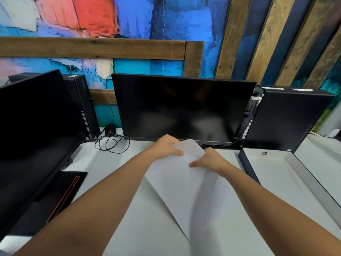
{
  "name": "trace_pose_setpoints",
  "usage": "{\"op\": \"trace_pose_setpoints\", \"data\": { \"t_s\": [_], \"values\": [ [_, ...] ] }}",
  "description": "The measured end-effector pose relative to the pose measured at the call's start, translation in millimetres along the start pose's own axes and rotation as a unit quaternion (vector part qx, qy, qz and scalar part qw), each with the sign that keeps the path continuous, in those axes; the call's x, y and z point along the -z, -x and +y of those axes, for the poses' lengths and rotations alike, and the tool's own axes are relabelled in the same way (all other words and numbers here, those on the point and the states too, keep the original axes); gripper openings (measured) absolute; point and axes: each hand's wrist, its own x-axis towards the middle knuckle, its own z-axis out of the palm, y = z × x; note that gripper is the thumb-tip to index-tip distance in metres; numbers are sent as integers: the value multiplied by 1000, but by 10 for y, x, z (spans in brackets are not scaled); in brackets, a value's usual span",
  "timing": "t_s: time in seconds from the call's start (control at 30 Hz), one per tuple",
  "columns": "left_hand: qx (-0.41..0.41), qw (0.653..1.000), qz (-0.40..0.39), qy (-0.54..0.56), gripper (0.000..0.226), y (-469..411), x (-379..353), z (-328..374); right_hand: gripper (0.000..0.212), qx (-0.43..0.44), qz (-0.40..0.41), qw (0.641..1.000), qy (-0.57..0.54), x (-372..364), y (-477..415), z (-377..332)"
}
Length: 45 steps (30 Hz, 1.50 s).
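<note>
Left grip (pixel 167 146) and right grip (pixel 212 160) are both clamped on the top edge of a white sheet of paper (pixel 177 191). The sheet curves down beneath them over the tabletop (pixel 144 230), with a dark monitor (pixel 180 108) just beyond.

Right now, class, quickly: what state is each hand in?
Left hand: closed, pinching the far edge of the white paper sheet.
Right hand: closed, pinching the same sheet beside it.
</note>
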Motion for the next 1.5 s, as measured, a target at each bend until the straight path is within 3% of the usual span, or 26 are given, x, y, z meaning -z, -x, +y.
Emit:
{"op": "trace_pose_setpoints", "data": {
  "t_s": [0.13, 0.4, 0.5, 0.6, 0.7, 0.77, 0.9, 1.17, 1.37, 1.5],
  "values": [
    [27, 994, 27, 105, 2, 61, 56, -167, 20, -7, -1, 1000, 24, 92, 15, 169],
    [56, 960, 96, 258, 10, 272, 172, -625, 22, -44, -2, 997, 56, 398, 115, 595],
    [74, 940, 117, 311, 5, 357, 161, -788, 16, -31, 14, 994, -100, 471, 242, 724],
    [77, 920, 127, 362, 7, 417, 76, -890, 29, -20, 32, 954, -297, 382, 337, 769],
    [79, 906, 132, 395, 10, 443, -24, -925, 33, -1, 65, 929, -363, 285, 368, 758],
    [77, 900, 130, 409, 14, 449, -51, -949, 31, 16, 79, 925, -370, 267, 382, 758],
    [92, 912, 107, 385, 43, 495, -92, -1028, 25, 24, 99, 929, -355, 229, 426, 832],
    [123, 900, 113, 404, 26, 535, -238, -1094, 30, 14, 93, 932, -349, 140, 450, 923],
    [134, 896, 113, 407, 34, 541, -267, -1132, 22, 7, 87, 937, -338, 91, 429, 928],
    [139, 892, 116, 414, 34, 533, -270, -1139, 32, 8, 85, 938, -336, 97, 396, 940]
  ]
}}
